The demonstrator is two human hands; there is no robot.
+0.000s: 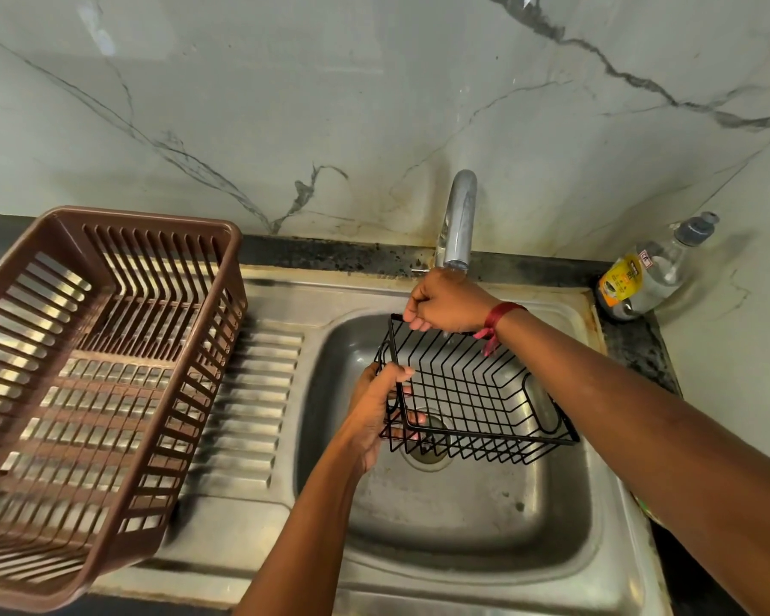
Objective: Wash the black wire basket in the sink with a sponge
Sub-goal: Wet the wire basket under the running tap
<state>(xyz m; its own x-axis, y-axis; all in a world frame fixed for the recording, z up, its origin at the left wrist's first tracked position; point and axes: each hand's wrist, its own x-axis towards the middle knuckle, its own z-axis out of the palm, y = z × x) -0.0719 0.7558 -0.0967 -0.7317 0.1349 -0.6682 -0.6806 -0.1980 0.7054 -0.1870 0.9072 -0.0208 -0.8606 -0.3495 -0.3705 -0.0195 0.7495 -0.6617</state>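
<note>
Left grip [376, 406] is curled tight on the black wire basket [476, 393]: your thumb sits over the rim wire at its 9 o'clock end and your fingers wrap under, showing through the mesh. Right grip [445, 304] is fisted on the rim at the basket's 11 o'clock corner, pinching the top wire. A red thread band [498, 320] is on that wrist.

You're holding the basket tilted inside the sink [463, 526], off the basin floor, open side up and leaning toward 12 o'clock. Its 9 o'clock end hangs over the drain [427, 455].

The faucet [459, 220] stands at 12 o'clock of the basin, spout mouth just above your right grip. There's a wet glint there; can't tell if water is running.

The ribbed drainboard [250, 393] lies at 9 o'clock of the basin. A brown plastic rack [99, 371] rests on it and the bench, well apart from the basket. A clear bottle with a yellow label [650, 273] stands at 2 o'clock in the corner of the bench, against the marble wall [285, 104].
</note>
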